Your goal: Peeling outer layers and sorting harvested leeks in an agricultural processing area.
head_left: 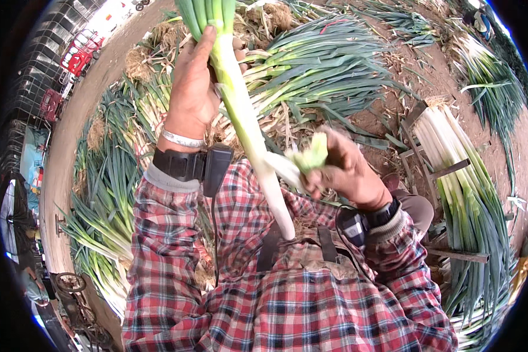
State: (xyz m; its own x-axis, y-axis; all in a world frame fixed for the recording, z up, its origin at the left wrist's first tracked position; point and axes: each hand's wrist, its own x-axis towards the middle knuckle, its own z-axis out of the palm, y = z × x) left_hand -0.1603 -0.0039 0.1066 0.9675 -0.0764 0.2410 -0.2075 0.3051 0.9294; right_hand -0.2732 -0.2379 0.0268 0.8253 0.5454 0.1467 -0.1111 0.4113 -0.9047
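Observation:
My left hand (195, 91) is closed round the upper part of a thick leek (240, 114), thumb along its green leaves. The white end of the stalk slants down toward my lap. My right hand (352, 170), slightly blurred, pinches a pale green strip of outer leaf (312, 154). That strip reaches across to the stalk's side, where it still seems joined. Each wrist wears a black strapped device, and a pale band circles my left wrist too.
Piles of leeks (334, 64) lie on the dirt ahead, with more leeks (114, 170) at left. To the right, a rack (459, 256) cradles a stack of trimmed leeks (457, 170). Dry roots and peelings (270, 20) litter the ground. A red vehicle (79, 56) stands far left.

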